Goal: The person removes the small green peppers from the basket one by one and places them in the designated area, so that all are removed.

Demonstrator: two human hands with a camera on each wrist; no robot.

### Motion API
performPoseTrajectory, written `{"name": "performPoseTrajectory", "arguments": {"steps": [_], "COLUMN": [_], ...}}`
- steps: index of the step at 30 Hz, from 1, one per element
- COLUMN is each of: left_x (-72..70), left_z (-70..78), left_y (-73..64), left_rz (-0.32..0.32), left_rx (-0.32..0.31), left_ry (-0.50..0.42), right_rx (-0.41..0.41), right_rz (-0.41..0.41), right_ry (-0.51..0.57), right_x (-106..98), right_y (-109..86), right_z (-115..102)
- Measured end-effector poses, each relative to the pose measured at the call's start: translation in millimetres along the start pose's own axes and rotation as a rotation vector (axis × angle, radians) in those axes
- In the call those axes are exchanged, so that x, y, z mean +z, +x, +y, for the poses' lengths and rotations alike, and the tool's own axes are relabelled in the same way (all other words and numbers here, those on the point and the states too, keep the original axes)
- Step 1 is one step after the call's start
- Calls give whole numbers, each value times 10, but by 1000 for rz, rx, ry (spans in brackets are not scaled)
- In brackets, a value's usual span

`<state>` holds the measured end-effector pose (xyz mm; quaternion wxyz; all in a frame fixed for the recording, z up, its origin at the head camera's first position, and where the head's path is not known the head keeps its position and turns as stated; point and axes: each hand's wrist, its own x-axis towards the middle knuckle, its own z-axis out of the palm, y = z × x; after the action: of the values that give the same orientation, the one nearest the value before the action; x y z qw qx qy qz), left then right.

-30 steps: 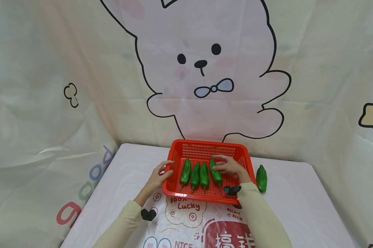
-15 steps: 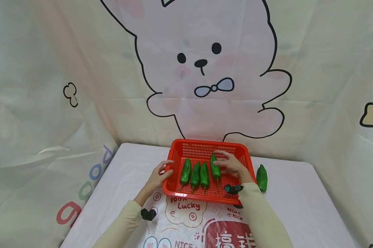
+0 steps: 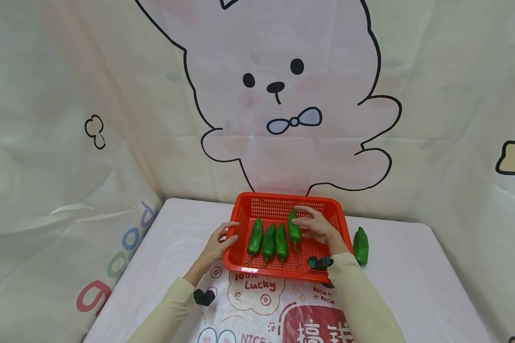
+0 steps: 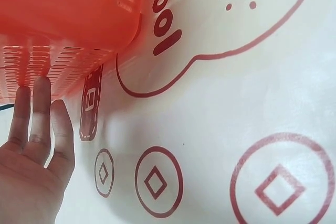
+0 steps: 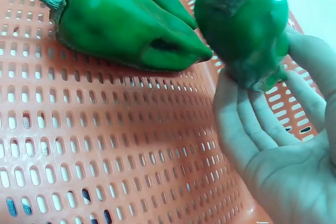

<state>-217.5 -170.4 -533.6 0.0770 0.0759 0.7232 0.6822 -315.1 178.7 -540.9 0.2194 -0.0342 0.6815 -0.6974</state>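
My left hand (image 3: pixel 216 242) holds the left rim of a red plastic basket (image 3: pixel 279 274); in the left wrist view, three fingers (image 4: pixel 42 108) lie against its slotted outer wall. Inside the basket, my right hand (image 3: pixel 320 228) grips a long green pepper (image 3: pixel 293 231) between fingers and thumb. In the right wrist view this pepper's stem end faces the camera, raised off the basket floor. Three more green peppers (image 3: pixel 255 238) lie side by side to its left, stems toward the near side. The right hand's palm partly hides the basket's right part.
Another green pepper (image 3: pixel 361 247) lies on the white table just outside the basket's right wall. A printed cloth (image 3: pixel 262 305) covers the table in front. The patterned backdrop (image 3: pixel 189 162) rises close behind the basket.
My right hand has lifted the pepper slightly and moved it toward the back of the basket, then a little left. The left hand and the other peppers stay in place.
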Motion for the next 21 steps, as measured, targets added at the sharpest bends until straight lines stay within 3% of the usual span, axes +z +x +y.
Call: {"name": "performPoseTrajectory", "arguments": {"steps": [11, 18, 21], "left_x": [-17, -68, -73], "left_z": [0, -254, -299], "left_y": [2, 114, 131], "left_rz": [-14, -17, -10], "left_rx": [2, 7, 10], "left_ry": [-3, -7, -1], "right_rx": [-38, -75, -106], "right_rz": [6, -23, -41], "right_ry": [37, 62, 88], "right_x": [45, 70, 73], "right_y": [14, -27, -67], "right_z": [-86, -269, -386]}}
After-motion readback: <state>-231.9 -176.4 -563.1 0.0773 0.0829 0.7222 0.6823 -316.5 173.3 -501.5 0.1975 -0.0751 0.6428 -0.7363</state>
